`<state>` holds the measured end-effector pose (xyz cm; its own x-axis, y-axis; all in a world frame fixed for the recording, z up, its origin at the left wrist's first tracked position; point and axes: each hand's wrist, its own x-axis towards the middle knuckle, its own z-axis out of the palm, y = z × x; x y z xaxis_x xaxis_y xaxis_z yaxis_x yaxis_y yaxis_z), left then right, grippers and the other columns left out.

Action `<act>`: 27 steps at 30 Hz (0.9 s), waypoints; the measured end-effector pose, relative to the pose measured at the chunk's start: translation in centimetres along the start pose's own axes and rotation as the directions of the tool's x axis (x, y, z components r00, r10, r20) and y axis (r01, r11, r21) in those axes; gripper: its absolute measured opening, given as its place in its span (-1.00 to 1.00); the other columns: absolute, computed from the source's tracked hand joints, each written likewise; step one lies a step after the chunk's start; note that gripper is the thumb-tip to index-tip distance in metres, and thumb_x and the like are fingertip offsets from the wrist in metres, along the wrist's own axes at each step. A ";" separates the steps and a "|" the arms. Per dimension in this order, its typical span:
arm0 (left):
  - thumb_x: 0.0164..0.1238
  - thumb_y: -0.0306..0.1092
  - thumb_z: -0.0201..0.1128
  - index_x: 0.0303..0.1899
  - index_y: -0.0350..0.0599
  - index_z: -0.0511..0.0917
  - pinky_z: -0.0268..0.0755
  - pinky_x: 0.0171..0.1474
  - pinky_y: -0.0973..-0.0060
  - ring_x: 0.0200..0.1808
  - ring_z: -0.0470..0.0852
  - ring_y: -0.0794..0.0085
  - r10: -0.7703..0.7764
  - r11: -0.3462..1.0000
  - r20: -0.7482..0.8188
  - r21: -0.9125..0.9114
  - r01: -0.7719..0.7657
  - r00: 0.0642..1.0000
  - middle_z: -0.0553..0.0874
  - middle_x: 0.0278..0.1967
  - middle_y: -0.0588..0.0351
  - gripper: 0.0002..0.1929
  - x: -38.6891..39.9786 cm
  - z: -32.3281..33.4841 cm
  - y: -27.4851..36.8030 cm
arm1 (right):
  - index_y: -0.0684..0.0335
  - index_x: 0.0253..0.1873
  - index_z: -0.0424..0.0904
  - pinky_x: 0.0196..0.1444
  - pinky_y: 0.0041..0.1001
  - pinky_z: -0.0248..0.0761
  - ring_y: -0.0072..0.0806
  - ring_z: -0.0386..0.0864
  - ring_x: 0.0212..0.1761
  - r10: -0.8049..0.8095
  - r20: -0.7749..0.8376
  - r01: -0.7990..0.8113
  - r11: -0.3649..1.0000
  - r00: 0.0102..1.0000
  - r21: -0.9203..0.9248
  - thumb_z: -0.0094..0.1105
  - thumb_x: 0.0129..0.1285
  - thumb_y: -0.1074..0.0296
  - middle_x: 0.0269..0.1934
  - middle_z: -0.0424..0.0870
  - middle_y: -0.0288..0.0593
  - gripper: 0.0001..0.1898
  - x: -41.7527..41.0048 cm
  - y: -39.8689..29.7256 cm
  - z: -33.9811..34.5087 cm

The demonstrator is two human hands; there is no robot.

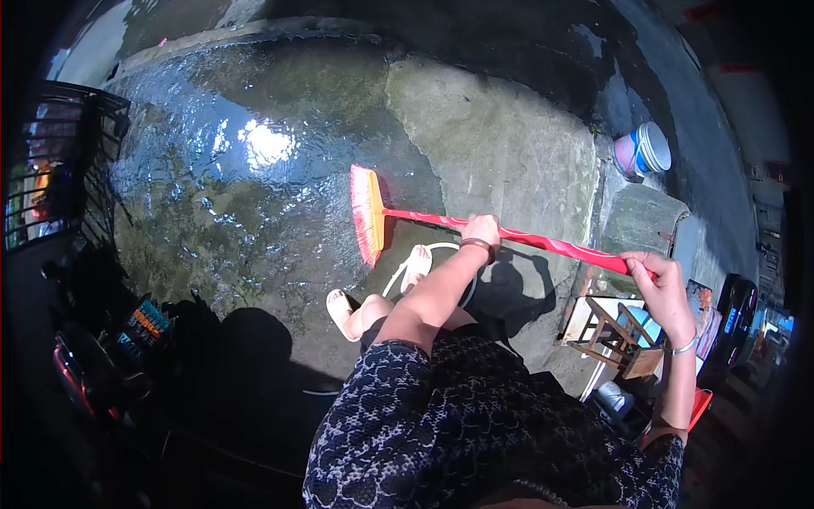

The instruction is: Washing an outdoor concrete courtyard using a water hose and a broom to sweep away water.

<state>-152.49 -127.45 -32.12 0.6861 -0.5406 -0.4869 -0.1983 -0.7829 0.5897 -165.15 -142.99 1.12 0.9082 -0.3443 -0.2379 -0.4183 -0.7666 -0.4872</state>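
A broom with a red handle (550,242), an orange head and pink-red bristles lies across my view, its head (375,216) on the wet concrete floor (222,254) to the left. Midway along the handle my left hand (482,230), with a brown bangle at the wrist, is closed around it. My right hand (658,280), wearing a silver bangle, grips the handle near its far end at the right. A pale hose (394,280) loops on the floor around my sandalled feet, close to the broom head.
Paint buckets (654,147) stand by the step at the upper right. Below them are a wooden stool (610,334) and a parked black car (738,321). A metal gate (54,165) is at the far left, with a parked motor scooter (76,375) in shadow at the lower left.
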 end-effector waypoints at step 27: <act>0.17 -0.27 0.19 -0.20 0.11 0.68 0.10 0.31 -0.22 0.05 0.61 0.28 -0.609 0.690 -0.382 0.178 0.702 0.695 0.70 -0.13 0.16 -0.82 -12.7 -21.4 -42.4 | -0.07 0.47 0.17 -0.63 -0.62 0.18 -0.63 0.35 -0.63 -0.147 0.989 -0.344 0.927 0.027 0.148 -0.14 0.46 0.27 -0.52 0.39 -0.41 -0.50 22.6 -28.3 29.1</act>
<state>-137.80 -80.79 -37.21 0.8650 0.2183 -0.4519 0.2199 -0.9743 -0.0498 -133.23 -113.30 -14.96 0.0717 0.6394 -0.7655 -0.7023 -0.5126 -0.4939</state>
